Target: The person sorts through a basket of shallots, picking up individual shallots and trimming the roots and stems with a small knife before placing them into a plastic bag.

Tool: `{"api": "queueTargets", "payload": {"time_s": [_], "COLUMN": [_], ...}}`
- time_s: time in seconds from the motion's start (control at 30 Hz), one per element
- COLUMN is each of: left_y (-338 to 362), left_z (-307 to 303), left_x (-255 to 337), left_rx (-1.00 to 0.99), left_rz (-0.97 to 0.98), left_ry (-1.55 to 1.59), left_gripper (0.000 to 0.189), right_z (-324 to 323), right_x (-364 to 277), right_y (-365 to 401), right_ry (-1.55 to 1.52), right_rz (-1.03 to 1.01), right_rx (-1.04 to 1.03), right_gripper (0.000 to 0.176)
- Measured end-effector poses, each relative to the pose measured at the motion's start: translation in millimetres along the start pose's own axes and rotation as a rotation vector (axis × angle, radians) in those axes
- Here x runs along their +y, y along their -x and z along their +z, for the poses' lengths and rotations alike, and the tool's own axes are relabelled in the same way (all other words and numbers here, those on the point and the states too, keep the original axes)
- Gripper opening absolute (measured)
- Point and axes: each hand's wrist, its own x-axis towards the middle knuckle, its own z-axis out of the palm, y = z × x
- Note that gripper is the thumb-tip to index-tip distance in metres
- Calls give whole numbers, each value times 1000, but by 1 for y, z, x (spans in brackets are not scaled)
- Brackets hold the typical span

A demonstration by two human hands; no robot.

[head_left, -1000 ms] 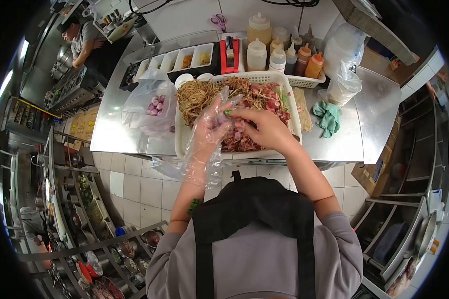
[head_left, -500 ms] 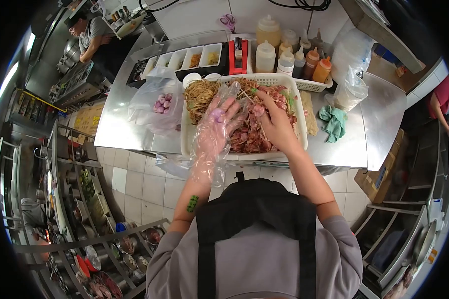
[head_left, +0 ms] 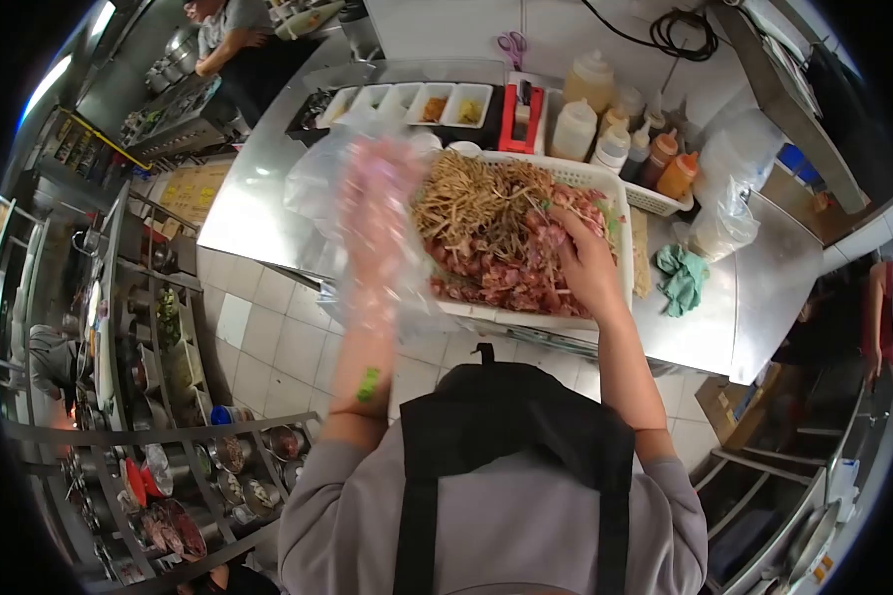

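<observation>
A white rectangular tray [head_left: 627, 228] holds dark reddish meat pieces [head_left: 506, 283] and a heap of thin brown stalks [head_left: 463, 198]. My left hand [head_left: 379, 174], in a loose clear plastic glove, is blurred by motion left of the tray, over a clear plastic bag [head_left: 313, 178]; its fingers cannot be made out. Bare, my right hand [head_left: 583, 253] reaches over the tray's right part. Its fingers are bent together at the meat, beside a small green item [head_left: 545, 205]; what they grip, if anything, is hidden.
Behind the tray stand a row of small white containers [head_left: 435, 105], a red dispenser [head_left: 521, 117] and sauce bottles [head_left: 677, 175]. A green cloth [head_left: 682, 281] lies on the steel table [head_left: 258, 213] at the right. Another person [head_left: 243, 50] leans at the upper left.
My left hand has moved left from above the tray towards the plastic bag. The view has shifted, and more brown stalks show. My right hand's fingers remain at the tray's contents.
</observation>
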Motion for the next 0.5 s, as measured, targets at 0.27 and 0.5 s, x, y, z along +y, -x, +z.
{"api": "queueTargets", "payload": {"time_s": [0.27,0.5], "left_y": [-131,-100], "left_z": [-142,-98], "left_x": [-27,-15], "left_rx": [-124,-217], "left_rz": [-55,-196], "left_ry": [-1526,-1804], "left_gripper": [50,60], "right_z": [-41,-34], "right_x": [15,13], "right_y": [-2,16], "right_ry": [239,358], "right_rz": [250,212], "right_rx": [-280,-570], "right_gripper": [31,33]}}
